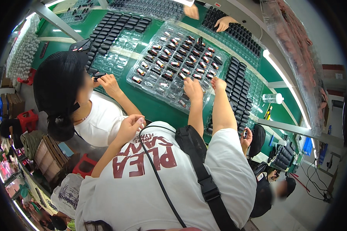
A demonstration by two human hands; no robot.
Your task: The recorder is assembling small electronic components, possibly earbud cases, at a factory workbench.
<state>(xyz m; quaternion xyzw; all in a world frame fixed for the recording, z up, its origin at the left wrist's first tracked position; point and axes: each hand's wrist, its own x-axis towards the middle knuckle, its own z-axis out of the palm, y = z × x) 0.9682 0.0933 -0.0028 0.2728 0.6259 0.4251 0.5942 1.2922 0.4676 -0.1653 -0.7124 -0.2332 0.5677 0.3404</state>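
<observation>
Both my hands reach over a clear plastic tray (164,94) filled with rows of small black parts with white and red ends. My left hand (193,89) is closed, fingertips bunched beside a small black part (182,76); what they grip is too small to make out. To its right, my right hand (219,84) is also closed in a pinch, next to another small black part (209,76); any piece inside the fingers is hidden. A further half-curled hand (130,129) lies at the left edge of the white shirt; I cannot tell whose it is.
At left, a co-worker in a black cap (60,82) holds a black oval piece (98,76). Trays of black oval pieces (237,86) flank mine on the green bench (156,115). Other people's hands (224,23) work across it. A clear bottle (272,98) lies at right.
</observation>
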